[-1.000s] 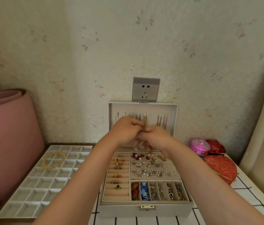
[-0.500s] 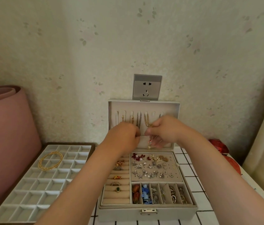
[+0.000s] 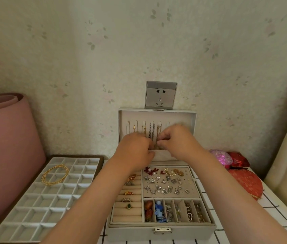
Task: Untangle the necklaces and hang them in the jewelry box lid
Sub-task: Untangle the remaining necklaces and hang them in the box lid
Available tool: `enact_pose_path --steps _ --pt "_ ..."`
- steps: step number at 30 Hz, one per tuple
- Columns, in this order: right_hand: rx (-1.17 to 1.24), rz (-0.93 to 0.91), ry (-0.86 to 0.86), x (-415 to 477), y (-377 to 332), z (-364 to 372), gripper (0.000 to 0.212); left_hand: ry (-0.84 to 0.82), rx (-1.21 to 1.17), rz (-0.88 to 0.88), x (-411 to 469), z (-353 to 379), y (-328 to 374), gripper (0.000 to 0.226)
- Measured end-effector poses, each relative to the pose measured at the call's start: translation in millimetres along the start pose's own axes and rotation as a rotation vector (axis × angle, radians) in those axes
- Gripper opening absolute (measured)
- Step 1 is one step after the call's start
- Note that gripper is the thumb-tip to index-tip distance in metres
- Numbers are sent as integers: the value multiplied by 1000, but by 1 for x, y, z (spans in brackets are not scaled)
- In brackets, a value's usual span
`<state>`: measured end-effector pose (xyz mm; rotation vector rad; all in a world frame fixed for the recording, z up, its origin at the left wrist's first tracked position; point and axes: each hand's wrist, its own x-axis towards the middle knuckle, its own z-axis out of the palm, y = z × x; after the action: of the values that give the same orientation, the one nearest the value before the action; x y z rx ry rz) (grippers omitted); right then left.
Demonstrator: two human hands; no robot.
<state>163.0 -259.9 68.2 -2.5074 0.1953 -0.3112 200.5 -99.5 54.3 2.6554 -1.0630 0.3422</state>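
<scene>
The grey jewelry box [image 3: 160, 231] stands open on the table, its lid [image 3: 156, 114] upright against the wall. Several thin chains [image 3: 152, 129] hang from hooks in the lid. My left hand [image 3: 134, 152] and my right hand [image 3: 178, 141] meet in front of the lid's lower half, fingers curled. Both pinch a gold necklace [image 3: 158, 136] that hangs between them from a hook. The necklace's lower end is hidden behind my fingers. A looped gold necklace [image 3: 55, 175] lies in the tray on the left.
A grey divided tray [image 3: 33, 208] sits left of the box, beside a pink rolled mat [image 3: 7, 147]. Red heart-shaped boxes [image 3: 246, 180] and a pink foil one [image 3: 222, 158] lie to the right. A wall socket [image 3: 160, 95] is above the lid.
Both hands have shifted slightly within the lid, my right hand lowering a little toward the left hand. They keep pinching the gold necklace. The camera has tilted slightly.
</scene>
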Motion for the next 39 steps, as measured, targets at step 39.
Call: enact_pose_path --steps 39 --pt "-216 -123 -554 -238 -98 50 18 -394 -243 -285 -250 -57 24 17"
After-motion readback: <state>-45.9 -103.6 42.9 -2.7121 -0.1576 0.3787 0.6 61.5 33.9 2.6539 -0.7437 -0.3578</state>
